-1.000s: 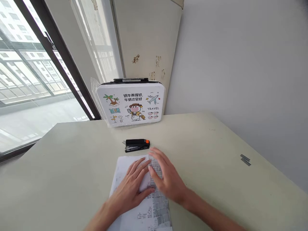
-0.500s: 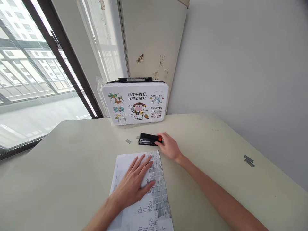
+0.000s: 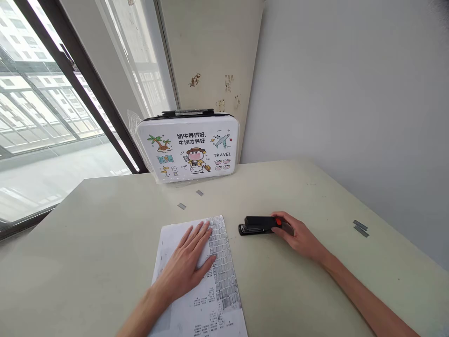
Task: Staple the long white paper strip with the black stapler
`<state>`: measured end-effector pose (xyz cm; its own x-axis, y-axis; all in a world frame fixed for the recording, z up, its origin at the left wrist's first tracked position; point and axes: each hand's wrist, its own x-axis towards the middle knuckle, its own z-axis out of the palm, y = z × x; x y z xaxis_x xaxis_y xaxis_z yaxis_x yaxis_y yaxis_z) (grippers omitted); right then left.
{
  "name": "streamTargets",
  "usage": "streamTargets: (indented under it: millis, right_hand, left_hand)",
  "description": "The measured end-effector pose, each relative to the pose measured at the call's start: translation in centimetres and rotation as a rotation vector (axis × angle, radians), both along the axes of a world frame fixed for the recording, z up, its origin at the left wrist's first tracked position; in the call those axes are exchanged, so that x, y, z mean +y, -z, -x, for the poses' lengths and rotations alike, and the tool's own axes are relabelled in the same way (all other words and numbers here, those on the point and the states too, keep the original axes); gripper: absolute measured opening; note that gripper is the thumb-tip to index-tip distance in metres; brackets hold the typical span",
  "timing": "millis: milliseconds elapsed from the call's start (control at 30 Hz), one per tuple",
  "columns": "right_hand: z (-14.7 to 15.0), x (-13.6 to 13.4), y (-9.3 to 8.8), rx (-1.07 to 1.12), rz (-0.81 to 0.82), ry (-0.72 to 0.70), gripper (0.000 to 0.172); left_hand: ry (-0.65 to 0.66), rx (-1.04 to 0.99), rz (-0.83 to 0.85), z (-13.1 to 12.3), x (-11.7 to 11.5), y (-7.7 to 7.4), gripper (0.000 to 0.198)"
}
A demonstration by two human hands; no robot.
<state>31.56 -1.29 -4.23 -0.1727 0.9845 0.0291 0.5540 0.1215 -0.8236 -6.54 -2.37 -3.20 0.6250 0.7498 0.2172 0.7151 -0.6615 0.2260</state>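
My right hand (image 3: 296, 234) grips a black stapler (image 3: 258, 224) with a red-orange part at its rear end, thumb and fingers around that end. The stapler's front points left, to the right of the paper's top corner. My left hand (image 3: 191, 260) lies flat with fingers spread on a printed sheet or stack of paper (image 3: 224, 276); how many sheets there are I cannot tell. Dense print runs down the paper's right edge. Two small grey strips of staples, one strip (image 3: 181, 206) and another strip (image 3: 199, 192), lie beyond the paper.
A white case (image 3: 189, 150) with cartoon prints, partly in clear plastic, stands upright at the table's back. Two more grey staple strips (image 3: 360, 228) lie at the right. The pale table (image 3: 87, 243) meets a grey wall (image 3: 333, 93); a window is at the left.
My right hand has brought the stapler from near the case to the right and closer to me. A staple strip beside its former place now shows fully. My left hand stays on the paper.
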Motion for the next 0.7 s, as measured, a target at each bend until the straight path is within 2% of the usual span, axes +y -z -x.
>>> streamTargets:
  millis: [167, 333, 533, 700]
  right_hand:
    - [-1.2, -2.5, -0.4, 0.05, 0.051, -0.03, 0.038]
    - [-1.3, -2.9, -0.8, 0.071, 0.075, -0.074, 0.037]
    - [-0.2, -2.8, -0.7, 0.144, 0.028, 0.051, 0.044]
    - [0.0, -2.7, 0.0, 0.058, -0.064, 0.08, 0.042]
  left_hand:
    - [-0.001, 0.02, 0.002, 0.1, 0.3, -0.1, 0.07]
    - [0.0, 0.044, 0.011, 0.3, 0.7, -0.2, 0.07]
    - [-0.016, 0.052, 0.021, 1.2, 1.4, -0.3, 0.07]
    - [-0.031, 0.047, 0.02, 2.0, 1.5, -0.6, 0.071]
